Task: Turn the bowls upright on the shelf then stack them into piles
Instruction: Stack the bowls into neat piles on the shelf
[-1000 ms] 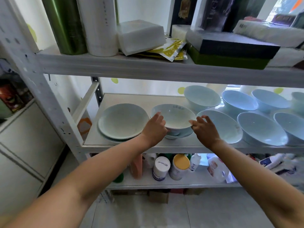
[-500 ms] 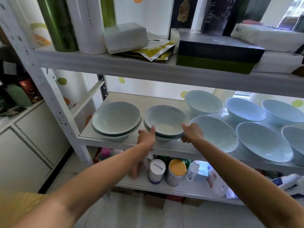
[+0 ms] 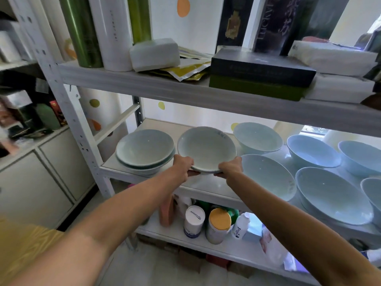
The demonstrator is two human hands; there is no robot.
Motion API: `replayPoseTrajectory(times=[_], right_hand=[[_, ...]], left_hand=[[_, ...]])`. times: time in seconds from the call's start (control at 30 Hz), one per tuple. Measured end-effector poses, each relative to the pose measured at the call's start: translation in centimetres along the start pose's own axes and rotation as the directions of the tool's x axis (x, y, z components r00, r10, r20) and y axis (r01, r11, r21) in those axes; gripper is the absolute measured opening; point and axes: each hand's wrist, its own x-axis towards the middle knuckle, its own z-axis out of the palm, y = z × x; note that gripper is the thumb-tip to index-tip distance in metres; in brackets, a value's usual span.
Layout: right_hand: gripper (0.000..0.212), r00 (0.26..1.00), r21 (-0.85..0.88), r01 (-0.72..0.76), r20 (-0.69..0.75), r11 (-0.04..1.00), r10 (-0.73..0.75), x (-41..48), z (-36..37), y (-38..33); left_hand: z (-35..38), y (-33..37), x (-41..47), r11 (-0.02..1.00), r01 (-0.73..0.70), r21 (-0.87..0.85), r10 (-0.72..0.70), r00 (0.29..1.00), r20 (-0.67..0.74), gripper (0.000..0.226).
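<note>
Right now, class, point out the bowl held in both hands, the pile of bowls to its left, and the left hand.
held bowl (image 3: 206, 149): head view, middle of its inside.
pile of bowls (image 3: 145, 146): head view, inside of the top bowl.
left hand (image 3: 182, 165): head view, back of the hand.

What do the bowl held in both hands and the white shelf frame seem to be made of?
The held bowl looks like glazed ceramic, pale green: a smooth, glossy surface. The shelf frame looks like white-painted metal: a slim upright with rows of punched holes. The look alone cannot confirm either.
</note>
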Motion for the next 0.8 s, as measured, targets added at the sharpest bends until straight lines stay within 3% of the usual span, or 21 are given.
replayPoseTrajectory(times=[0.1,0.3,0.43,0.5,0.67,0.8], right_hand=[[0.047,0.997,0.041,0.075,-0.029,0.996,-0.074,0.2,-0.1,-1.3],[0.048,0.970,0.043,0.231,-0.089,0.972,-0.227,-0.5,1.0,-4.3],[0.047,0.945,0.021,0.318,-0.082,0.948,-0.315,-2.4,3.1,-6.4],[0.047,0.937,0.022,0.345,-0.058,0.938,-0.344,-3.3,4.7,-7.2],[0.045,0.929,-0.008,0.370,0.023,0.929,-0.370,-5.2,9.7,-7.9],[0.046,0.942,-0.048,0.329,0.083,0.943,-0.325,-6.0,13.5,-6.8]], left_hand=[[0.2,1.4,0.1,0.998,-0.057,-0.002,0.057,0.998,0.026,0.049],[-0.7,5.3,0.2,0.986,-0.165,-0.024,0.166,0.985,0.039,0.037],[-3.4,7.7,0.3,0.975,-0.222,-0.015,0.222,0.975,-0.005,0.013],[-5.3,8.8,0.6,0.969,-0.246,0.005,0.246,0.969,-0.036,0.013],[-10.7,10.7,1.1,0.955,-0.296,0.027,0.297,0.951,-0.086,0.013],[-14.6,10.8,1.5,0.964,-0.251,0.084,0.260,0.957,-0.124,0.011]])
